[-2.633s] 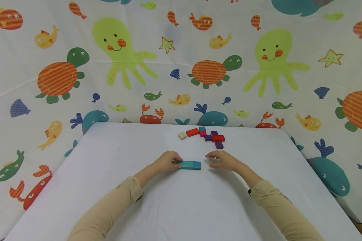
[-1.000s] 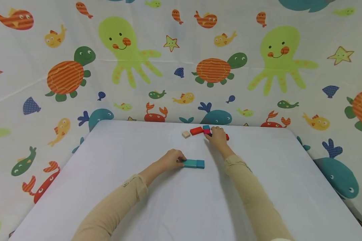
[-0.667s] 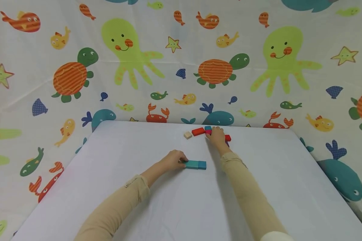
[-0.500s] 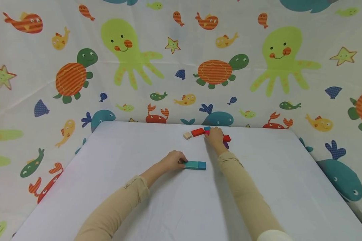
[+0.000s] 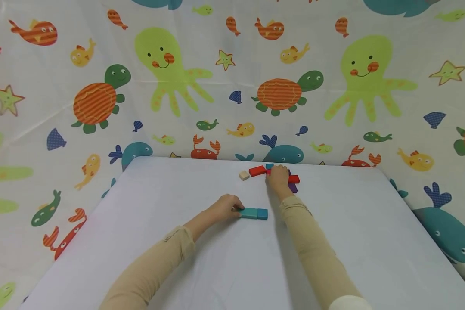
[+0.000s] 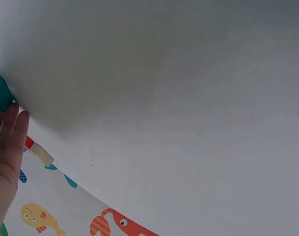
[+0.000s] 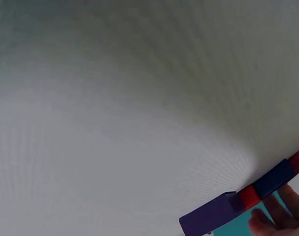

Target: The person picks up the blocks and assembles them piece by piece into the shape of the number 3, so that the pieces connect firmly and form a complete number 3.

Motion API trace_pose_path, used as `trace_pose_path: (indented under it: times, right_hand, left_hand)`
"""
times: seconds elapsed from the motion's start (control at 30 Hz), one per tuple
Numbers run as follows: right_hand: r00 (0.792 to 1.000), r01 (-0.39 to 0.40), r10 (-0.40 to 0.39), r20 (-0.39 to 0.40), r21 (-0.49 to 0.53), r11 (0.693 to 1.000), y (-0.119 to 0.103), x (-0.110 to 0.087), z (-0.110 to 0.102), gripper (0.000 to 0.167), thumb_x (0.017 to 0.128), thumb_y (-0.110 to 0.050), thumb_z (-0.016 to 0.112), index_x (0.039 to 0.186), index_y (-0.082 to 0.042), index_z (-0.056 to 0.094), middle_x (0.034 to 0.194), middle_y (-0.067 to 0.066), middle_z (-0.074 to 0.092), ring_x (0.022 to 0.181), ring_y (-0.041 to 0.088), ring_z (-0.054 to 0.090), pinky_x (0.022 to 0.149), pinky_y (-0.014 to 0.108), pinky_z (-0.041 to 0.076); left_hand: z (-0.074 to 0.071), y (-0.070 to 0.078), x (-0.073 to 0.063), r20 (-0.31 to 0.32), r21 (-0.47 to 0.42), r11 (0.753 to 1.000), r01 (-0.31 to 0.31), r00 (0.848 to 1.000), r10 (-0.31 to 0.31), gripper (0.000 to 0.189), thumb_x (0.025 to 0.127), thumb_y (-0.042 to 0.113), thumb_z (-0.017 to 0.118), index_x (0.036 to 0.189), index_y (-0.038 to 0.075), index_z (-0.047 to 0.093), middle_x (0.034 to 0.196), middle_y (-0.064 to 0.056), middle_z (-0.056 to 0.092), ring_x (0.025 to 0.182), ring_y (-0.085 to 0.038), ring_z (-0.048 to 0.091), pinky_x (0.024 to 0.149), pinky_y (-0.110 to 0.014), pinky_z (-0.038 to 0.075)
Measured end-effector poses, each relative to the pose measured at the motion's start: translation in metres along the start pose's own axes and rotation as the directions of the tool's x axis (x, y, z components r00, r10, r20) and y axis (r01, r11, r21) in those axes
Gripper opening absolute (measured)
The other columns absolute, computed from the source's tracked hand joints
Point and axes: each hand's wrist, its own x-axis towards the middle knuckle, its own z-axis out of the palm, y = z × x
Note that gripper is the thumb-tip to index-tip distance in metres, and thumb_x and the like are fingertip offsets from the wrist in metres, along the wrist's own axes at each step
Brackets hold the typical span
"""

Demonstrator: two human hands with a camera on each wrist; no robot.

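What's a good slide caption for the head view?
Left hand holds a teal block beside a blue one; right hand is at the coloured blocks farther back.

Tan sleeves (image 5: 152, 265) bear dark markings (image 5: 172, 235) near cuffs (image 5: 187, 241).

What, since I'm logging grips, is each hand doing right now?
Left hand: closed, pinching the turquoise block.
Right hand: at the far blocks; grip cannot be told.

The left hand (image 6: 6, 160) contacts the teal block (image 6: 1, 92). A pale block (image 6: 41, 154) and red block (image 6: 29, 142) sit near a printed cloth (image 6: 76, 209).
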Motion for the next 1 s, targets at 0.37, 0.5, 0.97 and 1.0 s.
trace_pose_path:
  times: [0.37, 0.5, 0.97, 1.0]
  right_hand:
    - [0.998, -0.05, 0.042, 0.049, 0.165, 0.985, 0.005, -0.002, -0.005, 0.038, 0.093, -0.022, 0.059, 0.112, 0.01, 0.057, 0.107, 0.025, 0.062, 0.103, 0.035, 0.054, 0.096, 0.042, 0.047]
    - [0.997, -0.069, 0.059, 0.052, 0.221, 0.973, 0.005, -0.005, -0.007, 0.039, 0.091, -0.025, 0.061, 0.11, 0.009, 0.058, 0.101, 0.023, 0.061, 0.096, 0.033, 0.054, 0.091, 0.041, 0.049]
    - [1.0, -0.029, 0.022, 0.021, 0.41, 0.912, 0.007, -0.007, -0.022, 0.035, 0.089, -0.025, 0.064, 0.103, 0.007, 0.063, 0.096, 0.021, 0.065, 0.088, 0.028, 0.055, 0.084, 0.036, 0.05]
    - [0.999, -0.031, 0.022, 0.026, 0.427, 0.904, 0.006, -0.008, -0.024, 0.036, 0.089, -0.025, 0.065, 0.106, 0.007, 0.062, 0.1, 0.021, 0.065, 0.091, 0.029, 0.056, 0.086, 0.038, 0.051]
  left_hand:
    - [-0.001, 0.001, 0.002, 0.004, -0.005, 1.0, 0.009, 1.0, -0.009, 0.024, 0.083, 0.006, 0.07, 0.106, 0.003, 0.069, 0.104, -0.008, 0.07, 0.096, -0.018, 0.063, 0.087, -0.033, 0.053]
    - [-0.001, 0.0, 0.001, -0.001, -0.005, 1.0, 0.006, 1.0, -0.006, 0.024, 0.083, 0.006, 0.07, 0.106, 0.002, 0.069, 0.104, -0.009, 0.07, 0.097, -0.019, 0.063, 0.088, -0.033, 0.052]
    - [0.0, -0.001, 0.002, -0.001, -0.01, 1.0, 0.007, 1.0, -0.007, 0.024, 0.082, 0.006, 0.07, 0.106, 0.002, 0.069, 0.103, -0.009, 0.07, 0.094, -0.018, 0.063, 0.086, -0.033, 0.053]
    - [0.0, -0.001, 0.001, -0.001, -0.006, 1.0, 0.008, 1.0, -0.008, 0.024, 0.082, 0.007, 0.071, 0.106, 0.003, 0.069, 0.103, -0.008, 0.07, 0.094, -0.017, 0.063, 0.086, -0.032, 0.053]
